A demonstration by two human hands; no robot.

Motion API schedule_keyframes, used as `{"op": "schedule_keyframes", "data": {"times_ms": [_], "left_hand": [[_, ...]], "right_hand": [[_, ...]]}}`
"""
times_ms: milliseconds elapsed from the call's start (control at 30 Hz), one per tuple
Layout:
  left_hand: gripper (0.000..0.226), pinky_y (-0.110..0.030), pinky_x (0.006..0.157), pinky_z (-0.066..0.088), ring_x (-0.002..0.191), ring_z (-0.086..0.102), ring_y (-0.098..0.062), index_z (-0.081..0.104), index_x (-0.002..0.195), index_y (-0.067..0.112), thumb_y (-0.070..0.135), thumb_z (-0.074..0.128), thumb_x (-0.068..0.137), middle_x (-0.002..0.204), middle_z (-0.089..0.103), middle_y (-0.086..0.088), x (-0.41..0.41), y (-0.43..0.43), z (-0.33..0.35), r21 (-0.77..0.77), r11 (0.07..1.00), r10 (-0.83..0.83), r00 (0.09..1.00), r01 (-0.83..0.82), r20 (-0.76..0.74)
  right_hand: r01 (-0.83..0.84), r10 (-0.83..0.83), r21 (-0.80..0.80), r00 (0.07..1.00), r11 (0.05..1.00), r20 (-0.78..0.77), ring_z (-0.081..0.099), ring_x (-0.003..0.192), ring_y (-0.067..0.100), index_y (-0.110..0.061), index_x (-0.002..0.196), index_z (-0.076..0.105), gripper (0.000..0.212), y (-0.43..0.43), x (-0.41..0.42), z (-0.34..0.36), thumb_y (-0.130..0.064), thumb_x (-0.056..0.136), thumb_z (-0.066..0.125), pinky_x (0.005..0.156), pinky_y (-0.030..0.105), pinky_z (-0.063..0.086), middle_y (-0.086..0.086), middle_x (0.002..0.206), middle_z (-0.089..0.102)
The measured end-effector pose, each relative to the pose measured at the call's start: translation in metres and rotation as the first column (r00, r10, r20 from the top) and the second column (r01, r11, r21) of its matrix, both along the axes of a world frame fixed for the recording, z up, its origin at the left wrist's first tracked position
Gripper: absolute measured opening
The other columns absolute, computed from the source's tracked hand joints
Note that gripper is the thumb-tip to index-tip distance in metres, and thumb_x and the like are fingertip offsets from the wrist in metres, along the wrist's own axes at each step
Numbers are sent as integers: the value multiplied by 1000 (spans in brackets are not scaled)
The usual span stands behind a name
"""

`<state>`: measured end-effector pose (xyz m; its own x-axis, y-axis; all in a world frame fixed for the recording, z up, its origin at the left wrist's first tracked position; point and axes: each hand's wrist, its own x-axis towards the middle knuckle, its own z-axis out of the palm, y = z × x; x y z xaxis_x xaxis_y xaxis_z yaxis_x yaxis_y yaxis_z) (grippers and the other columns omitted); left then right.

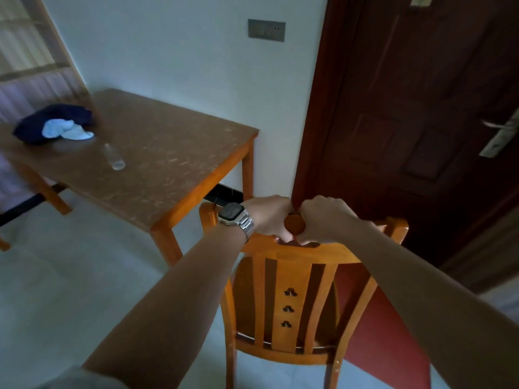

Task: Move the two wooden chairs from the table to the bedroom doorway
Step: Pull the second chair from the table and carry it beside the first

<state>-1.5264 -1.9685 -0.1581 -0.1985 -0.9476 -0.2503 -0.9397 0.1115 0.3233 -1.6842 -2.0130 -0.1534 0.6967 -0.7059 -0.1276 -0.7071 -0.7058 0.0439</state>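
Note:
An orange wooden chair [286,304] with a slatted back stands in front of me, its back toward me. My left hand [269,217], with a metal watch on the wrist, and my right hand [323,220] both grip the middle of its top rail, side by side. The chair stands between the corner of the wooden table [168,158] and a dark brown door [421,122] on the right. Part of another chair leg [4,244] shows at the far left edge. No other whole chair is in view.
On the table lie a dark blue and light blue cloth bundle [56,127] and a clear bottle [115,157]. A red mat [393,332] lies on the pale floor by the door. The door has a metal handle [502,136]. A wall switch plate [266,30] is above.

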Motion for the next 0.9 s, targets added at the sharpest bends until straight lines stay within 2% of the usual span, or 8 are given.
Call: {"op": "schedule_keyframes", "data": {"times_ms": [133,233,333,400,533,667,800,900], "left_hand": [[30,-34,55,50,65,73,-30,76,96,7,28,80,75,75,77,-11,29,44,1,-8,998,-67,997,68,27],[23,-32,52,47,55,66,-28,75,83,7,25,81,70,64,72,-8,40,73,3,-7,997,-74,995,75,62],[27,-28,49,39,45,49,-20,61,60,12,23,82,71,51,56,0,54,116,5,-6,999,-45,994,45,96],[32,-27,48,38,45,48,-19,56,57,15,23,83,71,51,54,1,63,148,7,3,1000,-22,994,22,105],[31,-31,50,40,49,53,-22,60,59,14,26,83,77,56,61,-2,81,205,8,46,999,18,994,-23,110],[26,-35,57,44,59,60,-24,67,69,10,27,81,82,72,74,-12,110,247,13,75,997,18,997,-23,73],[21,-33,55,41,58,59,-24,73,70,5,23,81,78,68,70,-10,149,286,18,75,997,1,998,-6,66],[19,-31,55,43,57,60,-20,79,76,2,20,80,80,73,77,-11,191,312,21,71,997,-37,998,34,41]], "right_hand": [[47,-48,-23,999,999,-16,53,56,12,-27,68,53,35,51,25,-1,-52,66,77,47,28,36,-7,66,57],[76,-76,-21,997,997,6,51,56,11,-26,70,55,36,82,35,-2,-54,66,78,47,28,35,-7,66,57],[71,-71,3,997,997,39,53,57,9,-28,70,55,36,124,51,-5,-55,67,79,47,27,36,-9,66,58],[40,-40,-8,997,999,66,53,55,8,-27,70,60,37,152,61,-7,-60,67,77,45,25,33,-10,62,58],[14,-12,-13,992,1000,124,54,45,7,-23,55,57,64,205,80,-10,-84,65,70,40,22,30,-10,50,56],[5,-6,16,994,1000,107,55,47,7,-25,56,55,56,246,108,-5,-76,69,74,42,23,33,-11,52,57],[10,-12,27,996,1000,91,53,47,5,-26,56,56,46,281,148,-5,-63,70,80,42,23,32,-12,51,57],[29,-31,26,995,999,90,54,46,3,-27,56,57,45,306,189,-6,-63,68,81,41,22,32,-13,50,57]]}}
